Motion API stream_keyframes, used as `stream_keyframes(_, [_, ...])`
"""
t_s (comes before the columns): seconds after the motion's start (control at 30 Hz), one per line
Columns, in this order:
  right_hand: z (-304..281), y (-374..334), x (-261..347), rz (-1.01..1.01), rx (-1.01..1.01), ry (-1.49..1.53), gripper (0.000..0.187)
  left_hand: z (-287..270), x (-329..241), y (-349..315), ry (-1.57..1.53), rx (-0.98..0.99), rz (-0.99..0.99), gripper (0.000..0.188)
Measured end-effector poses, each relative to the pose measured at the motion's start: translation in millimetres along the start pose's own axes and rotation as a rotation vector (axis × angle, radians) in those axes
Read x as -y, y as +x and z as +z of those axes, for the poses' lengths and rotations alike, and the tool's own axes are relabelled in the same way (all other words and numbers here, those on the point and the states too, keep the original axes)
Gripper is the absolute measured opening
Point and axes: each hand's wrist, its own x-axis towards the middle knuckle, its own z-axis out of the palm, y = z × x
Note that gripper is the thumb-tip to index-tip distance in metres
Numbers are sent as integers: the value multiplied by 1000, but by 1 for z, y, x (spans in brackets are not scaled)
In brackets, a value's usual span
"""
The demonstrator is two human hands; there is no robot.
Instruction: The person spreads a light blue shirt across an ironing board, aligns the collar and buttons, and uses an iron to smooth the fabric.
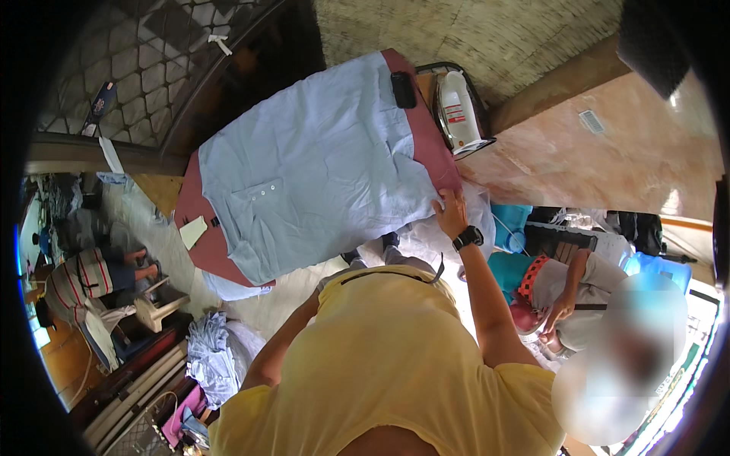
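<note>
A light blue button garment (304, 167) lies spread over a dark red padded ironing board (199, 190), its short row of buttons toward the left. My right hand (452, 212), a black watch on its wrist, rests at the near right edge of the board and cloth. Its fingers are spread and hold nothing. My left forearm reaches up beside my waist, but the hand itself is hidden from sight. A white iron (456, 110) sits on a stand beyond the board's right end.
A dark oblong object (403, 90) and a cream paper tag (193, 232) lie on the board. Crumpled blue garments (217, 357) are piled at lower left. Other people sit at left and right, near a blue container (511, 226). A metal lattice (144, 61) stands at far left.
</note>
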Motion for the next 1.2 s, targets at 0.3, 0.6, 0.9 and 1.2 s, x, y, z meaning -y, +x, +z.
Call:
stream_keyframes(0.3, [25, 55, 33, -115, -127, -89, 31, 21, 27, -29, -50, -80, -25, 24])
stream_keyframes(0.6, [86, 129, 49, -160, -117, 194, 16, 47, 25, -20, -73, -153, 21, 26])
stream_keyframes(0.9, [99, 134, 46, -197, -90, 160, 15, 62, 32, -31, -103, -208, 20, 27])
stream_keyframes(1.2, [90, 141, 42, -166, 105, 35, 13, 71, 43, -36, -121, -237, 23, 28])
